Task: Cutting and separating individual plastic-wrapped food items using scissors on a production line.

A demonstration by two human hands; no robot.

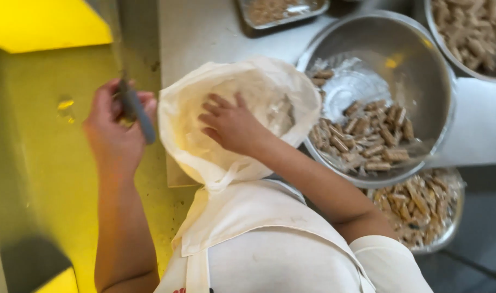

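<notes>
My left hand point(113, 133) is closed around the grey handle of a thin tool point(139, 116), held upright over a yellow surface; its upper part is blurred. My right hand point(232, 126) reaches into an open white bag point(185, 116) with a clear lining. Its fingers are spread against the inside, and I cannot tell whether they hold anything. The bag stands on a steel counter, right in front of my white apron point(269, 244). To the right, touching the bag, a large steel bowl point(448, 97) holds several short brown sticks in clear wrappers point(378, 138).
A second bowl of brown sticks point(421, 209) sits lower right, and a third point(470, 27) at the top right corner. A steel tray with crumbs point(280, 11) lies at the far edge of the counter point(199, 32). The yellow surface point(42, 141) fills the left.
</notes>
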